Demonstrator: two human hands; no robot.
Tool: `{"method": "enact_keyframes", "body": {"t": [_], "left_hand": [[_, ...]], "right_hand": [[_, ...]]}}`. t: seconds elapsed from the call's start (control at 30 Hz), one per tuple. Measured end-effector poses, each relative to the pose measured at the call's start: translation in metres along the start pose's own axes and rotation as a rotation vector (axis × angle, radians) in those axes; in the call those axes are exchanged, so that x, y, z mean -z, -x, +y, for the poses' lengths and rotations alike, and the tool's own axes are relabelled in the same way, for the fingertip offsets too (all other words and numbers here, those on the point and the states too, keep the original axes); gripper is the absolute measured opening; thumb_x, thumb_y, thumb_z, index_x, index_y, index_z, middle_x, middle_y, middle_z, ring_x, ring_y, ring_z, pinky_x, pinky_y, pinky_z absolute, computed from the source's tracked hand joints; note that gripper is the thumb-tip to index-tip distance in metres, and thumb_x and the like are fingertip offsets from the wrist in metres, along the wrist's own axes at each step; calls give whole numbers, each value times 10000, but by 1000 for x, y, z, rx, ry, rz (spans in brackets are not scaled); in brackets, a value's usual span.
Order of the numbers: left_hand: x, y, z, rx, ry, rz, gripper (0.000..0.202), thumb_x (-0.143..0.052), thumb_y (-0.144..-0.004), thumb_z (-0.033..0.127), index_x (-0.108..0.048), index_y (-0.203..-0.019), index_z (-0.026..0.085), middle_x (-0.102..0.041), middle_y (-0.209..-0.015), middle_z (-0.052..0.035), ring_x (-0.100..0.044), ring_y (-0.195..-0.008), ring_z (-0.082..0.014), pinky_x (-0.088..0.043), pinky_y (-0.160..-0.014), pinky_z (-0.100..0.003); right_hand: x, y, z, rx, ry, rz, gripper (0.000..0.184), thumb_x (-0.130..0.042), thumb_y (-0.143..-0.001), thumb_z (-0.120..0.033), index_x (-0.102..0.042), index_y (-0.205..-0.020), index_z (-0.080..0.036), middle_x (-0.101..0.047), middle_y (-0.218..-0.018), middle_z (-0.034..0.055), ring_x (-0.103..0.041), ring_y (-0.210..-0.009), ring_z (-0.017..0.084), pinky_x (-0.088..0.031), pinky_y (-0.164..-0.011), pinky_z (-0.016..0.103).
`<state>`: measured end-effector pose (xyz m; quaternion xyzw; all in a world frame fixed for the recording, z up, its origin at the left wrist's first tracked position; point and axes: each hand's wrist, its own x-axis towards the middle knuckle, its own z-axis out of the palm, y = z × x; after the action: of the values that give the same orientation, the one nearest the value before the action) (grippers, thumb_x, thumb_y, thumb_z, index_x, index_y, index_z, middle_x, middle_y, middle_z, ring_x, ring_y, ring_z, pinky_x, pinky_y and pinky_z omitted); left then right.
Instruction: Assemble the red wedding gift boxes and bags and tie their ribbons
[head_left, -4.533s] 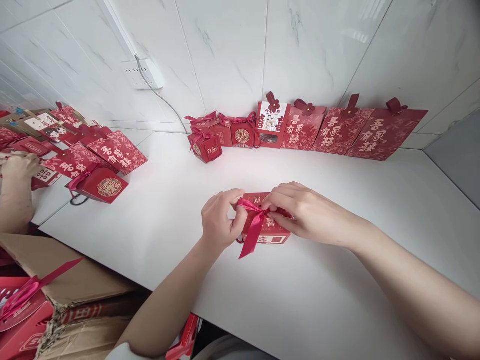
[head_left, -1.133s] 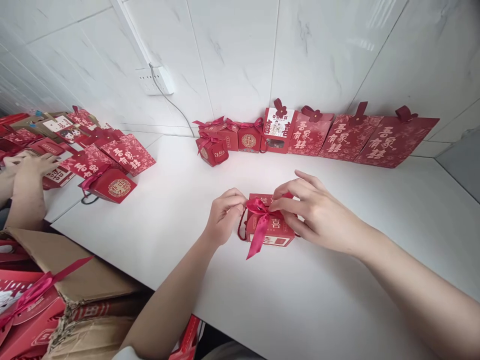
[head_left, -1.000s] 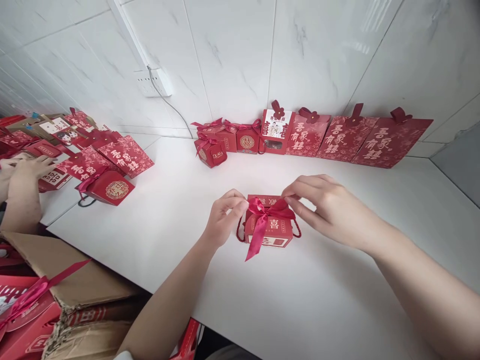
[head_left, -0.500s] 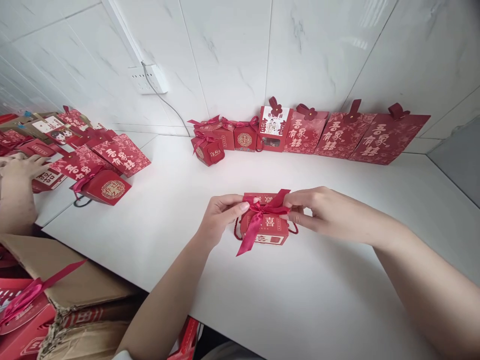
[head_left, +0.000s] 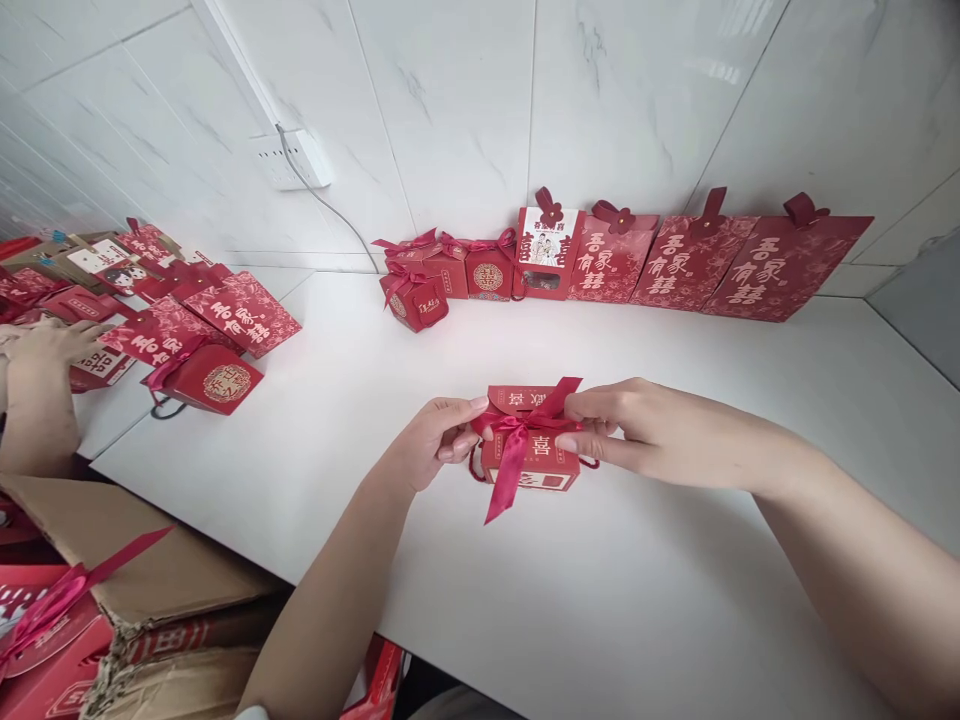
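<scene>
A small red gift box [head_left: 536,470] with cord handles and printed characters sits on the white table in front of me. A crimson ribbon [head_left: 508,465] is tied in a bow across its top, one tail hanging over the near side. At the box's left, my left hand [head_left: 435,435] pinches the left loop of the bow between thumb and fingers. My right hand [head_left: 630,425] is closed on the right loop, its thumb against the box top. The fingertips partly cover both loops.
Along the tiled wall stand red gift bags [head_left: 694,260] and small ribboned boxes [head_left: 491,270]. More red boxes [head_left: 217,375] lie at left, near another person's hand [head_left: 52,345]. An open carton [head_left: 165,560] of red boxes adjoins the table's front-left edge.
My left hand has shifted slightly left, from the knot to the left loop, which now shows drawn outward. My right thumb has moved onto the box top. The hanging tail swung slightly right.
</scene>
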<state>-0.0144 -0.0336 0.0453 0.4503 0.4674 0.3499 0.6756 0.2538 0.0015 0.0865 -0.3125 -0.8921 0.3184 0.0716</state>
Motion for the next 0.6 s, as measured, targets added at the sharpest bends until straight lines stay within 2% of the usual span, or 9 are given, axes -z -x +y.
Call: {"method": "enact_keyframes", "body": {"t": [0.13,0.33,0.6], "left_hand": [[-1,0,-1,-15,20,-18,344,-620,-863,425,-656,-683,133,-330,-456,63,-214,-417,-26,-171,-484,-216],[-1,-3,-1,-12,75,30,337,-625,-858,399,-612,-658,128,-299,-474,71,-227,-422,-22,-192,-484,-200],[-4,-5,-1,30,84,109,332,-653,-788,378,-540,-589,137,-270,-473,76,-225,-424,-28,-202,-462,-194]], "right_hand": [[-1,-2,3,36,11,44,365,-364,-1025,-388,-436,-715,-210,-524,-661,-20,-419,-539,125,-336,-535,279],[0,-4,6,62,39,74,354,-365,-1023,-345,-472,-714,-209,-555,-686,-7,-455,-572,137,-338,-569,289],[0,-5,9,83,17,111,353,-380,-1012,-303,-368,-674,-201,-474,-646,-15,-369,-560,134,-295,-561,299]]}}
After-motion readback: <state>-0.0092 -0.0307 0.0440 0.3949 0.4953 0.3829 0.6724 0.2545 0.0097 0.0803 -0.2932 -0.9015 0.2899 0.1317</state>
